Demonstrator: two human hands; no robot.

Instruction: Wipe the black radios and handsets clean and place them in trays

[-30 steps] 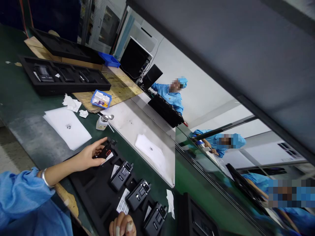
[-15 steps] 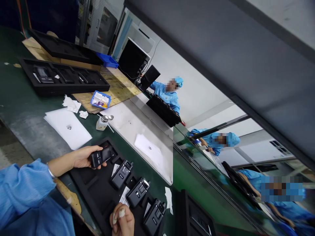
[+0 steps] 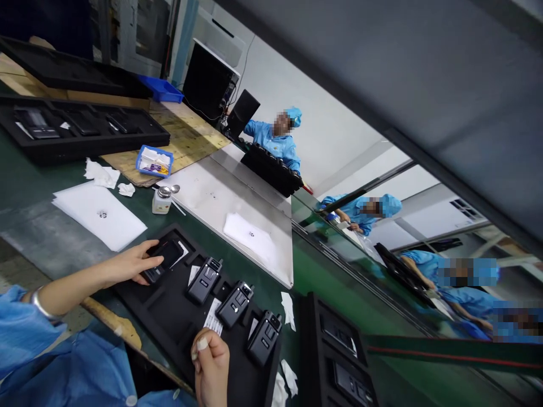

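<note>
My left hand [image 3: 138, 263] grips the near end of a black handset [image 3: 167, 254], which lies low over the far-left part of a black foam tray [image 3: 169, 316]. A white paper slip shows beside that handset. In the same tray, three more black handsets with stubby tops, the first [image 3: 205, 281], the middle one [image 3: 235, 305] and the nearest [image 3: 264, 338], lie in a row with white labels beside them. My right hand [image 3: 212, 362] is closed over the tray's near side, thumb against fingers. A whitish patch shows at its thumb tip; what it holds, if anything, I cannot make out.
White sheets [image 3: 99, 215], a dispenser bottle [image 3: 162, 200] and a blue box [image 3: 155, 162] are beyond my left hand. Another foam tray [image 3: 311, 350] is at right; one more [image 3: 93, 147] lies far left. Several co-workers in blue sit across the glass-edged bench.
My left hand has lowered its handset toward the tray and now lies more over it. My right hand stays closed near the tray. The view has shifted, showing more of the right-hand tray.
</note>
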